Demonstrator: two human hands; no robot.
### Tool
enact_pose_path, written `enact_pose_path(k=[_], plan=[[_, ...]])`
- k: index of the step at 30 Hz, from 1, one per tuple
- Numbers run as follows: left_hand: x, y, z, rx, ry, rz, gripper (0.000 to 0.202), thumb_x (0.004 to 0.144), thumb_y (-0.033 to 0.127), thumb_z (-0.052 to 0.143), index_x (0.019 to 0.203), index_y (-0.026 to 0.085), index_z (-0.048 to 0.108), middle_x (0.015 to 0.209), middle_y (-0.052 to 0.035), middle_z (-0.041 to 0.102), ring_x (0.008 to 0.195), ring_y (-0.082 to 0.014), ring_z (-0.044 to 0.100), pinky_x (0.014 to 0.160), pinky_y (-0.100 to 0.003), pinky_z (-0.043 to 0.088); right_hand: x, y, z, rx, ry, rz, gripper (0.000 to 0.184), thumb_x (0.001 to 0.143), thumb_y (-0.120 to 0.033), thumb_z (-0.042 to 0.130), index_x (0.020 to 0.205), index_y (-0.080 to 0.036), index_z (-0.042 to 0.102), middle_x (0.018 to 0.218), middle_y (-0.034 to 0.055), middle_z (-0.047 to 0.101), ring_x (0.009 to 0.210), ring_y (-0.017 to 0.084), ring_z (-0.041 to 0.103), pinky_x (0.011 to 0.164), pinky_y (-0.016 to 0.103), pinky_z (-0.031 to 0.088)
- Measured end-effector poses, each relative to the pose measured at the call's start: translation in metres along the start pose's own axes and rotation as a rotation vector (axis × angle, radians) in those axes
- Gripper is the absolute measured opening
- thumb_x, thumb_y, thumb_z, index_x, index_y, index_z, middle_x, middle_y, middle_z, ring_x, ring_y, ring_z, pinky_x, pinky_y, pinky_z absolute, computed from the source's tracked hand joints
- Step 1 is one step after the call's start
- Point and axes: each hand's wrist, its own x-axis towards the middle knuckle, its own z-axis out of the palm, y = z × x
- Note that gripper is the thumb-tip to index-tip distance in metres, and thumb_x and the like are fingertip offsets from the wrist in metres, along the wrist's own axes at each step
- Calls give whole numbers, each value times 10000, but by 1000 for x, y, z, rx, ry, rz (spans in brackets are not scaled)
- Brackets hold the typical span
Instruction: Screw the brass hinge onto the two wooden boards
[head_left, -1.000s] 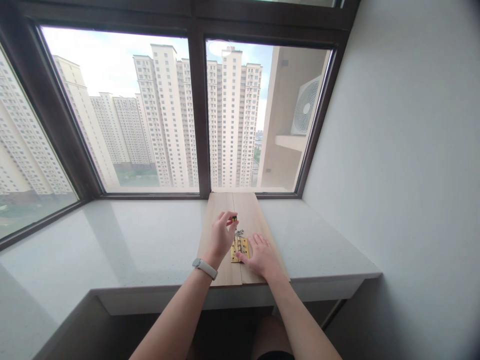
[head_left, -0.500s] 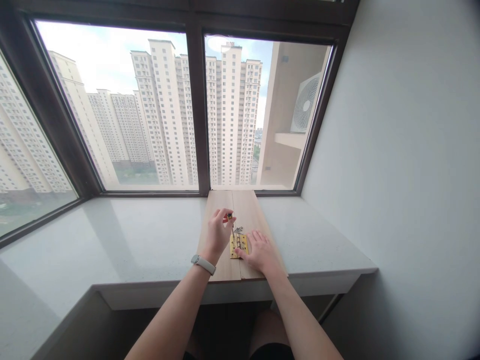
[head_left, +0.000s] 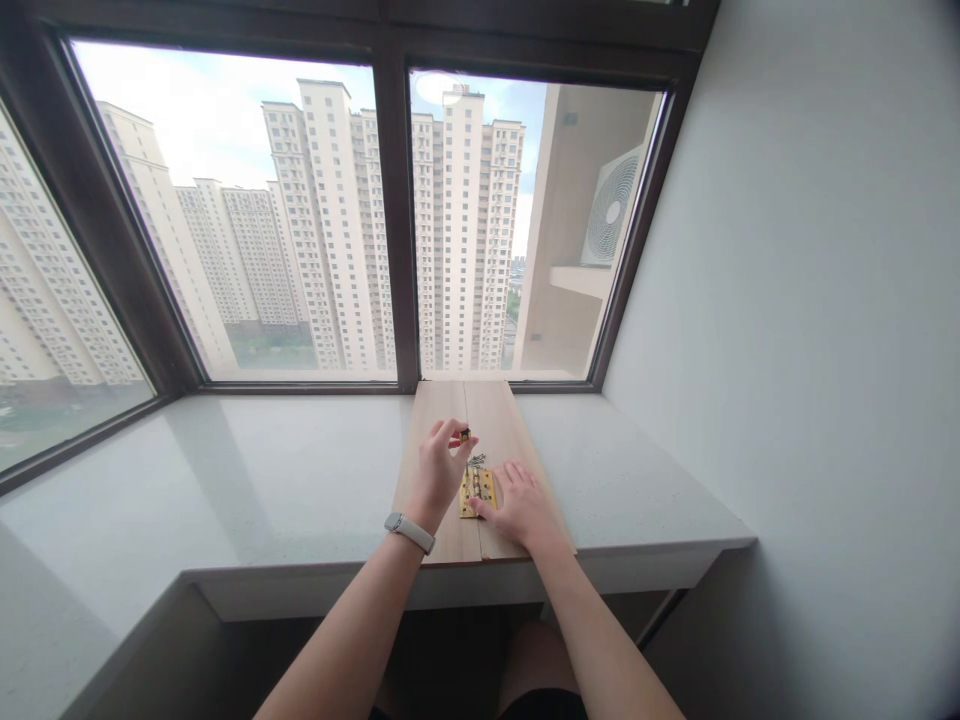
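Note:
My left hand (head_left: 442, 462), with a pale watch band at the wrist, pinches the dark and yellow handle of a screwdriver (head_left: 465, 436). Its thin shaft points down at the left leaf of a brass hinge (head_left: 480, 494); the tip is too small to make out. The hinge lies open and flat across the seam between two light wooden boards (head_left: 493, 415). My right hand (head_left: 519, 503) rests flat with fingers spread on the right board, its thumb on the hinge's lower part. Several small dark screws (head_left: 477, 461) lie loose just beyond the hinge.
The boards lie on a white windowsill counter (head_left: 300, 480), reaching from its front edge to the window. A dark window frame (head_left: 394, 220) stands behind, with tall buildings outside. A plain wall (head_left: 787, 300) bounds the right side.
My left hand has shifted slightly right, with the screwdriver handle turned and a little more upright. The right hand, hinge and boards stay in place.

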Motion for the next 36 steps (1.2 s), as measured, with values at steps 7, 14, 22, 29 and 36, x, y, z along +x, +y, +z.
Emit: enact_pose_path(k=[7,14,22,29,36], plan=[[1,-1,-2,-41,-58,-4,109,924,240,647,1032,233,659,999,-46,683,838,-165,708,775,-341,646,-1,-1,-1,9,1,-1,915,851,-783,428,1558,-205,376,1666,78,235,1539,298,152,1245,415,63],[-1,-2,-5,12,-2,0,168,887,314,718,1028,235,670,1021,-51,659,854,-173,689,769,-358,647,0,0,-1,13,-13,-3,922,851,-787,421,1563,-203,364,1671,76,220,1542,296,139,1243,415,54],[-1,0,4,44,65,-40,158,903,259,689,1056,228,663,962,-43,659,837,-169,684,718,-322,637,0,1,1,18,7,-15,911,856,-783,418,1552,-196,385,1660,90,248,1538,299,157,1239,414,68],[2,-2,2,-14,0,-21,126,908,219,669,1033,213,670,1007,-56,689,841,-166,692,727,-319,643,1,3,4,15,20,-26,906,855,-773,440,1540,-182,405,1654,109,261,1533,318,165,1237,437,63],[-1,-5,0,-2,14,-20,159,891,268,709,1042,225,681,1040,-51,670,841,-164,688,769,-346,651,2,4,5,27,20,-26,890,862,-762,445,1547,-196,394,1657,102,252,1536,306,161,1237,437,76]])
